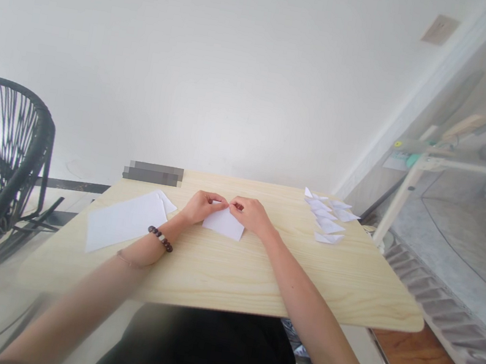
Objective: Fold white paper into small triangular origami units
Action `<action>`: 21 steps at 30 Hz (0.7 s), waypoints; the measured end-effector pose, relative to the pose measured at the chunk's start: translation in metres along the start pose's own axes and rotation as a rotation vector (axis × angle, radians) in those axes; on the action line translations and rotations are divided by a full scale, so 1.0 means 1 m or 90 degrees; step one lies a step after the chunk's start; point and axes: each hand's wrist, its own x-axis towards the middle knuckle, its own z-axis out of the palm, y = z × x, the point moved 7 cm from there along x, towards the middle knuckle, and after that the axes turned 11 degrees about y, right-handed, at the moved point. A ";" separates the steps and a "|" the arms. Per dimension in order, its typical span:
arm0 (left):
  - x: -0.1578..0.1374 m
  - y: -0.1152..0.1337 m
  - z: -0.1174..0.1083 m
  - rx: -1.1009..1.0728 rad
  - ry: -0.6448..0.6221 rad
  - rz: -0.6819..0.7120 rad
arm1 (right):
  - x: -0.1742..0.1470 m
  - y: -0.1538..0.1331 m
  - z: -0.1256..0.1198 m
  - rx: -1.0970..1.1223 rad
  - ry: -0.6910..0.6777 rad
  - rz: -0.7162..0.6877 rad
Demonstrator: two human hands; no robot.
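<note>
A small white sheet of paper [225, 224] lies on the wooden table between my hands. My left hand [202, 206] pinches its far edge near the middle, thumb and fingers together. Right beside it, my right hand [251, 213] pinches the same edge, and the fingertips of both hands nearly meet. The fingers partly cover the sheet's upper edge, so any crease there is hidden. A dark beaded bracelet [160, 239] circles my left wrist.
Larger white sheets [124, 222] lie on the left of the table [227, 279]. Several folded white paper pieces [327, 225] sit at the far right. A blurred dark object [153, 173] is at the back left. A woven chair [41, 130] stands left; a white metal frame [400, 202] stands right.
</note>
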 end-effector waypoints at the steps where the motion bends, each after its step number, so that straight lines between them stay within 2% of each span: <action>1: 0.001 -0.002 -0.001 -0.009 0.003 -0.013 | 0.001 0.002 -0.001 0.005 -0.004 0.000; 8: 0.005 -0.010 -0.001 -0.073 0.003 -0.072 | -0.003 0.020 -0.013 0.056 -0.063 0.000; 15: 0.006 -0.014 0.000 -0.088 0.032 -0.110 | -0.005 0.035 -0.018 0.105 -0.120 0.081; 19: 0.009 -0.019 -0.007 -0.120 0.069 -0.125 | -0.005 0.047 -0.018 0.139 -0.113 0.120; 21: 0.011 -0.021 -0.014 -0.142 0.101 -0.122 | -0.005 0.055 -0.018 0.168 -0.076 0.161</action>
